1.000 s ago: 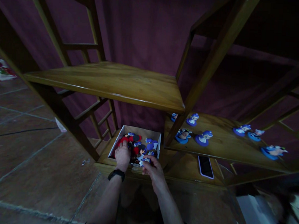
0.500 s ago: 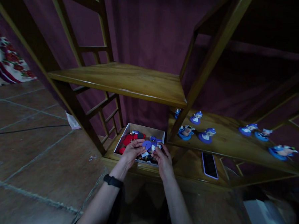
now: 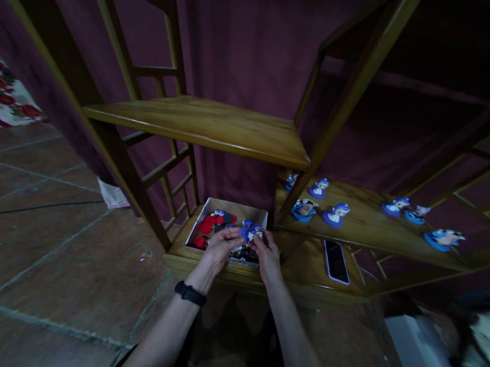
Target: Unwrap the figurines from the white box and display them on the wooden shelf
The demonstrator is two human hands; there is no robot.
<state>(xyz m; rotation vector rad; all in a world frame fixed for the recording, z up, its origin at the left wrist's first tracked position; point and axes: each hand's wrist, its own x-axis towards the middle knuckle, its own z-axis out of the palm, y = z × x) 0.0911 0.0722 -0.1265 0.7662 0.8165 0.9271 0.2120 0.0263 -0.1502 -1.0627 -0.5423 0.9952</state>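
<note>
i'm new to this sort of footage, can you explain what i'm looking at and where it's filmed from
There is no machine here: these are a person's bare hands, filmed by one camera worn on the head, looking forward and down. The left hand, with a black band on its wrist, and right hand together hold a small purple-and-white piece above an open box of colourful pieces. The box stands on a low wooden shelf; a phone lies to the right. Small figurines stand on the higher shelf.

Purple base beside part-white figurine (over box)
</note>
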